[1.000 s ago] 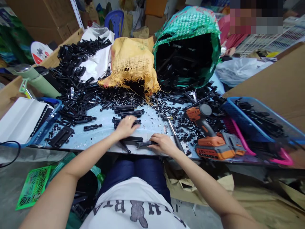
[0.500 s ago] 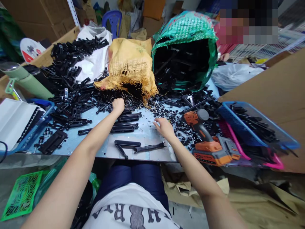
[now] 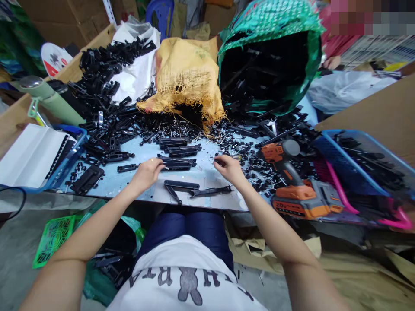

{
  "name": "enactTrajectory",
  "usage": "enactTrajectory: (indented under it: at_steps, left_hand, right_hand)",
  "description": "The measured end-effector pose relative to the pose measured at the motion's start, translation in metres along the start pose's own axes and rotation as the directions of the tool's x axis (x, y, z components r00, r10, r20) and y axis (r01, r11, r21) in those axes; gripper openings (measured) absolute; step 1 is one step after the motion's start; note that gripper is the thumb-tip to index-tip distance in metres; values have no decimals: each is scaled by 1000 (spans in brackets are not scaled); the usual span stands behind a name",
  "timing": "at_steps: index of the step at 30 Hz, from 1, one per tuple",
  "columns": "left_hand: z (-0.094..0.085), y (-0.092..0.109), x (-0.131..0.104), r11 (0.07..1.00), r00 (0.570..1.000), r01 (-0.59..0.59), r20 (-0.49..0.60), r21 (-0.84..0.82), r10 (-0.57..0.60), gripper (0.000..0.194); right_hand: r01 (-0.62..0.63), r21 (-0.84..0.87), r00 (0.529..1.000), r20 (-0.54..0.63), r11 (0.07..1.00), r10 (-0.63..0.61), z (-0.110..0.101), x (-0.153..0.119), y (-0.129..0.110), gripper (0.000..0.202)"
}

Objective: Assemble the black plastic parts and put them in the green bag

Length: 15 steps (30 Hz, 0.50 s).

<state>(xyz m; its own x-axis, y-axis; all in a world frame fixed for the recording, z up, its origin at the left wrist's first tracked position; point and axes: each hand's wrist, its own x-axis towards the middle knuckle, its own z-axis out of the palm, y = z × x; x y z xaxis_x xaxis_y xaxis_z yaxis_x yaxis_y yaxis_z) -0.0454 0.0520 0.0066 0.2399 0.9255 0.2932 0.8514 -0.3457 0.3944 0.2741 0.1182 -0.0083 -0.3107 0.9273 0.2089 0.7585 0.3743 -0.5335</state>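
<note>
My left hand (image 3: 148,172) is closed in a pinch beside the near end of a row of black plastic arms (image 3: 178,164). What its fingertips hold, if anything, is too small to make out. Across a gap, my right hand (image 3: 231,169) has its thumb and fingers drawn together above the blue tabletop, at the edge of scattered small black parts (image 3: 256,172); any object in it is hidden. Between the hands and nearer my body lies a hinged black arm (image 3: 181,185), bent into a V, with a second black arm (image 3: 212,191) touching its right end.
Loose screws (image 3: 181,128) lie below a yellow sack (image 3: 188,73). An orange cordless drill (image 3: 293,190) stands at right, near a blue basket (image 3: 356,168). A green sack (image 3: 272,26) holds black parts. A bottle (image 3: 55,101) and a person's hand (image 3: 332,62) show farther off.
My left hand has come back from the screws toward me, down beside the black arms. My right hand stays near the same spot, its fingers more closed. The view has shifted slightly.
</note>
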Motion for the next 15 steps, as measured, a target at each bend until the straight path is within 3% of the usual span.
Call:
enactTrajectory:
  at_steps: [3,6,9,12,15]
  left_hand:
    - [1,11,-32,997,988,-75,137,33,70,14]
    - [4,21,-36,984,983,-74,178,164,44,14]
    - [7,29,-32,957,981,-121,182,265,74,15]
    - [14,30,-32,912,963,-255,169,320,210,18]
    - [23,24,-37,869,929,-369,88,330,360,17]
  right_hand:
    - [-36,303,994,106,952,4,1,-27,-18,24]
    - [-103,428,979,201,898,17,4,-41,-30,27]
    - [-150,455,964,265,878,27,7,-46,-35,29]
    - [-139,429,956,292,892,9,8,-47,-37,26]
    - [-91,361,957,289,928,-18,9,-48,-43,21]
